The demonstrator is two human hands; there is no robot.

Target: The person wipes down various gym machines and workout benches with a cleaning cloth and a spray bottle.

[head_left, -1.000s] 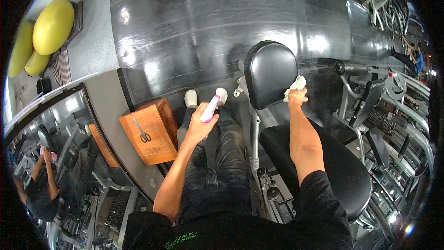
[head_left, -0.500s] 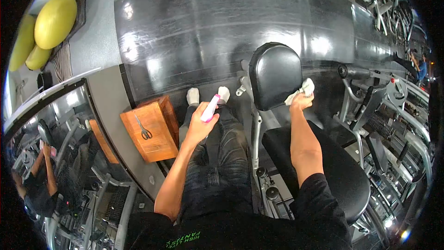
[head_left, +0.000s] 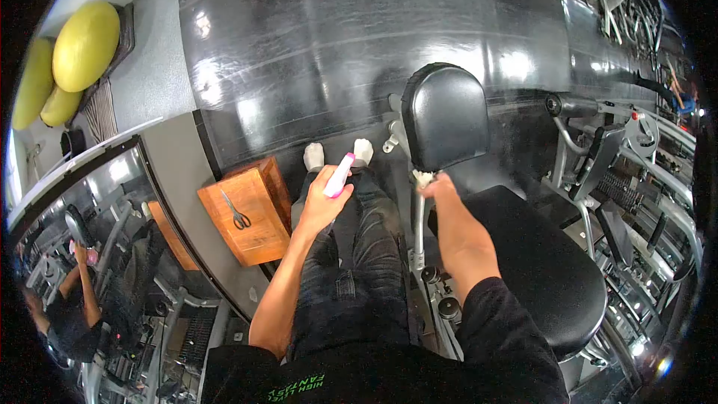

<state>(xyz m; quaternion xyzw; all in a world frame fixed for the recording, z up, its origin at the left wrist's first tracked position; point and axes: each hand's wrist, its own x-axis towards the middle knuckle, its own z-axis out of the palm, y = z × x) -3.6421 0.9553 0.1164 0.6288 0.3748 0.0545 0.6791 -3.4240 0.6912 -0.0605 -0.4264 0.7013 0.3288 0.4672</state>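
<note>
My left hand (head_left: 326, 196) is wrapped round a slim white-and-pink bottle (head_left: 341, 175), held over my legs. At the near left corner of a black padded backrest (head_left: 448, 116), my right hand (head_left: 440, 186) grips a whitish cloth (head_left: 423, 178), most of it hidden by the fingers. The cloth is right at the pad's lower edge. Below and to the right of that hand lies the machine's black seat pad (head_left: 527, 269), with my right forearm passing along its left side.
A wooden box (head_left: 258, 236) with scissors (head_left: 236, 212) on top stands at my left, beside a large mirror (head_left: 112, 254). Yellow exercise balls (head_left: 86, 46) sit at the far left. Gym machines (head_left: 621, 157) line the right. My socked feet (head_left: 363, 151) are on the dark floor.
My right hand has carried the cloth leftward and slightly nearer, from the backrest's lower right side to its lower left corner. My left hand and the bottle have hardly moved.
</note>
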